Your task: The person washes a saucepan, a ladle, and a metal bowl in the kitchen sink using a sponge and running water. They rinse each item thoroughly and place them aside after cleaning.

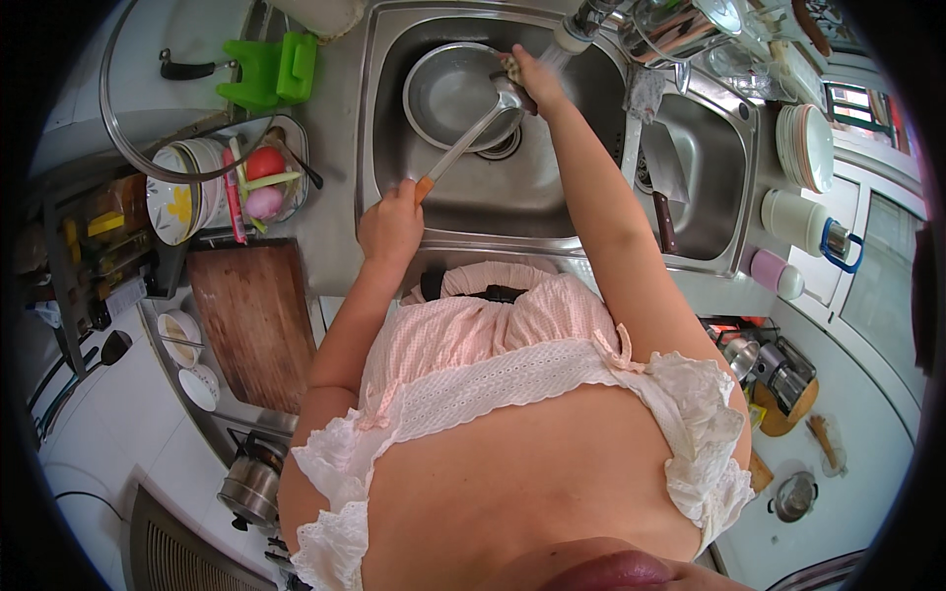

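My left hand (393, 221) is closed around the orange grip of a long metal utensil (467, 140), perhaps a ladle or turner, slanting over the large sink basin (488, 193). At its far end my right hand (538, 83) presses a small scrubber or cloth (510, 68) near the utensil's head, partly hidden by my fingers. Water runs from the faucet (573, 37) beside that hand. Below the utensil, a round metal bowl (452, 96) rests in the basin, next to the drain (502, 146).
A cleaver (665, 166) lies in the smaller basin on the right. Stacked plates (802, 148) and a jug (794, 212) stand beyond it. On the left are a wooden cutting board (247, 318), patterned bowls (177, 193), a tray with vegetables (295, 140) and a green holder (255, 72).
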Demonstrator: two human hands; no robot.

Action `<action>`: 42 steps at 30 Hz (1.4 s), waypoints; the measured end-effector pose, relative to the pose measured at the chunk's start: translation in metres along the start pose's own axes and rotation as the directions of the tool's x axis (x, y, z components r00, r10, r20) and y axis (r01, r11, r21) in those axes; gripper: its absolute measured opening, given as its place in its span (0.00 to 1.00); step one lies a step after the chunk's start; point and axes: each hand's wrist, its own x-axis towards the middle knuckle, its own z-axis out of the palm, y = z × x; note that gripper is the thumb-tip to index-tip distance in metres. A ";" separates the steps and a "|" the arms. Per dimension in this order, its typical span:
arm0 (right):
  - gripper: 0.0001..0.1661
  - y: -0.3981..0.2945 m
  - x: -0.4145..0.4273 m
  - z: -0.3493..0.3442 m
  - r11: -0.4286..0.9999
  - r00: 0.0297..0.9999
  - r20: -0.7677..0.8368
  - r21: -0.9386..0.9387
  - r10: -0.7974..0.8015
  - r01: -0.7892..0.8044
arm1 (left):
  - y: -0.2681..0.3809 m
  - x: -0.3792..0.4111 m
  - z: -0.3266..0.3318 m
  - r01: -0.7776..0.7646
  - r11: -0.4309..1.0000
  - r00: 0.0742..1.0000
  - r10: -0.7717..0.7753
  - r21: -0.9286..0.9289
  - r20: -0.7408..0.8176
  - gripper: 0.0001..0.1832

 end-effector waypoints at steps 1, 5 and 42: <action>0.27 0.004 -0.002 0.004 0.992 0.993 0.020 -0.048 -0.117 0.118 | -0.002 -0.001 0.001 0.003 1.000 1.000 -0.003 -0.004 -0.003 0.13; 0.19 0.004 -0.033 0.017 0.738 0.818 0.250 -0.351 -0.519 0.576 | -0.009 -0.001 0.001 0.029 1.000 0.999 -0.029 -0.008 0.017 0.12; 0.18 0.012 -0.002 -0.019 0.745 0.864 0.247 -0.438 -0.438 0.503 | 0.016 0.036 -0.008 0.905 -0.084 0.418 0.349 -0.417 0.839 0.09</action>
